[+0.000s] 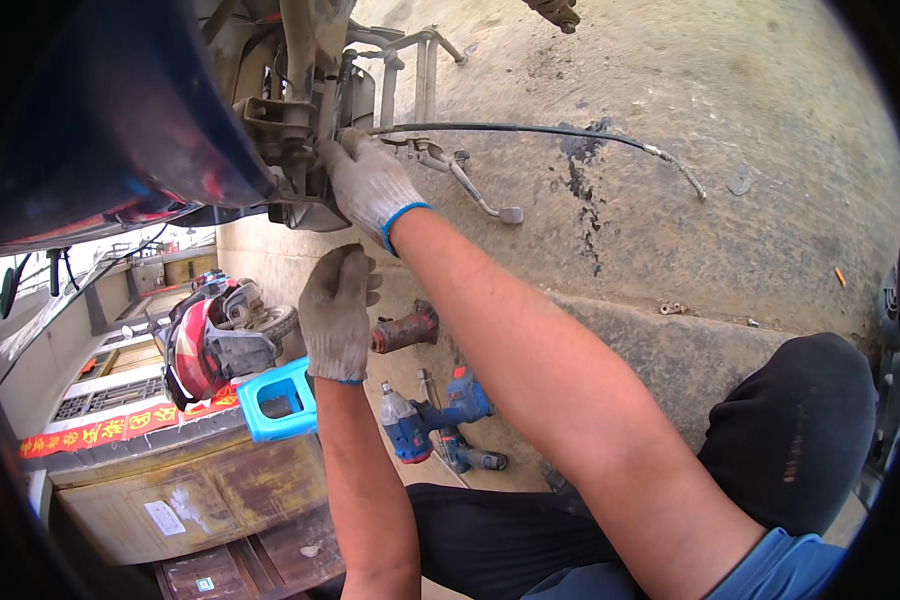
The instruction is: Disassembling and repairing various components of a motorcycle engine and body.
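My right hand [372, 188], in a grey-white work glove with a blue cuff, reaches to the dirty metal frame [282, 118] of a vehicle with dark blue bodywork [120, 120]. Its fingers close where a black cable [530, 127] meets the frame; the exact grip is partly hidden. From there the cable arcs to the right and ends in a bare metallic tip. Just below, my left hand [336, 315], gloved too, is held in the air with its fingers curled in. Whatever it may hold is out of sight. Beside the right hand a bent metal pedal lever [470, 190] sticks out.
By my left forearm are a blue cordless impact wrench [407, 425], a rusty cylindrical part [406, 328] and a bright blue plastic stool [278, 400]. A red motorcycle [205, 345] stands farther left. Small metal bits [673, 308] lie on the concrete floor [700, 260].
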